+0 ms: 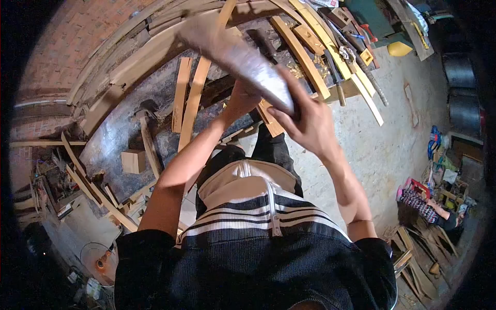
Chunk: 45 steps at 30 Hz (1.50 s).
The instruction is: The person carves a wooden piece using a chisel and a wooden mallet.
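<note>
Our right hand (pixel 314 121) is closed on the near end of a blurred metal blade (pixel 250 67), raised over the surface (pixel 106 147); our left hand (pixel 238 103) is partly hidden beneath, so we cannot tell its grip. The blade looks stiff, slick, fairly heavy, best held at its 2 ends.
</note>
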Motion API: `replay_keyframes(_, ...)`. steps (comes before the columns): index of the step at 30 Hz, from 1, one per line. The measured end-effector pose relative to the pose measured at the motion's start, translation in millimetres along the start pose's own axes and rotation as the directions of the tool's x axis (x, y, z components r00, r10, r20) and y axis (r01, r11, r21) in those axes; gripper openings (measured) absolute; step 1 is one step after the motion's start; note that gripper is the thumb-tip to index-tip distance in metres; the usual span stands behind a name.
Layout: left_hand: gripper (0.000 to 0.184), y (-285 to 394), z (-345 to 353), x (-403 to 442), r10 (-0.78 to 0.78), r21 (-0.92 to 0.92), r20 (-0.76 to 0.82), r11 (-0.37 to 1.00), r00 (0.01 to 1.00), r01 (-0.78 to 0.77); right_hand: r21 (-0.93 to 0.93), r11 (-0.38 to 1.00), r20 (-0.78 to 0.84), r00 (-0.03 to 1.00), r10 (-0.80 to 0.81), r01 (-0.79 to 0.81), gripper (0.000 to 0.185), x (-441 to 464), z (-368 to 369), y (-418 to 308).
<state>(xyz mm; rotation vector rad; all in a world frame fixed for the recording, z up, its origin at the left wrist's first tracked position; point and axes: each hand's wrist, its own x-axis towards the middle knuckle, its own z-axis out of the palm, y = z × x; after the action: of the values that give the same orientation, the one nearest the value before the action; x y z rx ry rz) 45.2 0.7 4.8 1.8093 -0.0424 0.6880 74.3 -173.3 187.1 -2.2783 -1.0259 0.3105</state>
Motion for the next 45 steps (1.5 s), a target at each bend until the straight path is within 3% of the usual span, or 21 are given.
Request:
replay_keyframes(1, 0.023, -16, -6, -3, -0.031, 0.209, 0.148, 0.978, 0.988, -0.001, -0.179, 0.963, 0.23, 0.943, 0.242, -0.203, 0.077, 3, -5, -6)
replay_keyframes(3, 0.018, 28, -7, 2, -0.286, -0.274, 0.002, 0.921, 0.958, 0.275, -0.136, 0.985, 0.159, 0.979, 0.13, -0.108, 0.073, 3, -2, 6)
replay_keyframes(7, 0.012, 18, -13, -7, -0.136, -0.058, 0.055, 0.989, 0.989, 0.139, 0.142, 0.967, -0.252, 0.952, -0.172, 0.213, 0.074, -3, 6, -1)
replay_keyframes(9, 0.008, 22, -12, -9, -0.216, -0.08, 0.059, 0.972, 0.975, 0.221, 0.159, 0.961, -0.238, 0.954, -0.184, 0.225, 0.072, -7, 12, 1)
replay_keyframes(11, 0.008, 16, -6, 2, 0.194, 0.239, -0.1, 0.957, 0.976, -0.166, -0.173, 0.968, 0.204, 0.954, 0.218, -0.184, 0.07, -4, 4, -7)
replay_keyframes(12, 0.009, 23, -5, -12, -0.274, -0.276, -0.121, 0.933, 0.954, 0.232, -0.14, 0.962, 0.223, 0.939, 0.261, -0.234, 0.07, -4, 6, 2)
replay_keyframes(13, 0.009, 18, -11, -7, -0.263, -0.275, -0.123, 0.935, 0.957, 0.222, -0.142, 0.963, 0.215, 0.942, 0.256, -0.23, 0.07, -4, 11, 16)
replay_keyframes(15, 0.01, 6, -30, -11, -0.305, -0.011, -0.066, 0.952, 0.95, 0.305, -0.05, 0.987, 0.012, 0.989, 0.151, -0.15, 0.074, -13, 27, 41)
replay_keyframes(16, 0.009, 6, -29, -20, -0.678, -0.389, -0.152, 0.71, 0.719, 0.587, 0.047, 0.987, -0.026, 0.988, 0.152, -0.151, 0.074, -17, 30, 46)
replay_keyframes(17, 0.013, 11, -20, -4, -0.607, -0.633, -0.328, 0.71, 0.724, 0.308, 0.04, 0.987, -0.023, 0.988, 0.154, -0.154, 0.074, -23, 32, 53)
replay_keyframes(19, 0.015, -36, -31, 0, -0.591, -0.631, -0.393, 0.731, 0.704, 0.26, 0.186, 0.956, -0.055, 0.969, 0.239, -0.225, 0.074, -32, 36, 62)
replay_keyframes(20, 0.016, -39, -31, 7, -0.658, -0.741, -0.387, 0.639, 0.646, 0.207, 0.201, 0.942, -0.032, 0.959, 0.28, -0.268, 0.074, -35, 32, 60)
replay_keyframes(25, 0.021, 17, -26, 21, -0.47, -0.353, -0.252, 0.859, 0.846, 0.372, 0.241, 0.933, -0.077, 0.953, 0.294, -0.269, 0.075, -42, 29, 68)
replay_keyframes(29, 0.015, 30, -8, 12, -0.403, -0.315, -0.024, 0.872, 0.915, 0.375, 0.241, 0.913, -0.055, 0.935, 0.35, -0.328, 0.074, -40, 22, 58)
replay_keyframes(31, 0.019, 31, -3, 10, -0.278, -0.267, 0.024, 0.924, 0.96, 0.274, 0.263, 0.939, -0.118, 0.959, 0.259, -0.222, 0.073, -36, 22, 54)
replay_keyframes(34, 0.021, 44, 3, 14, -0.391, -0.185, 0.122, 0.894, 0.912, 0.408, 0.334, 0.932, -0.165, 0.964, 0.208, -0.144, 0.074, -28, 7, 30)
replay_keyframes(35, 0.021, 42, 3, 14, -0.233, -0.1, 0.122, 0.964, 0.965, 0.245, 0.337, 0.93, -0.167, 0.963, 0.212, -0.146, 0.074, -24, 1, 19)
replay_keyframes(37, 0.022, 44, 9, 8, -0.228, -0.017, 0.105, 0.973, 0.968, 0.231, 0.336, 0.94, -0.301, 0.952, 0.048, 0.059, 0.078, -18, -13, -1)
replay_keyframes(41, 0.007, 37, 9, -3, -0.183, -0.175, 0.027, 0.967, 0.983, 0.185, 0.213, 0.94, -0.311, 0.93, -0.194, 0.267, 0.081, -11, -16, -7)
replay_keyframes(43, 0.01, 16, 5, 0, 0.056, 0.085, 0.03, 0.995, 0.998, -0.058, 0.052, 0.998, 0.032, 0.999, 0.027, -0.028, 0.076, -14, -11, 1)
replay_keyframes(45, 0.021, 10, -2, -10, -0.296, -0.076, 0.068, 0.951, 0.953, 0.301, -0.124, 0.969, 0.181, 0.955, 0.235, -0.215, 0.074, -7, -9, 3)
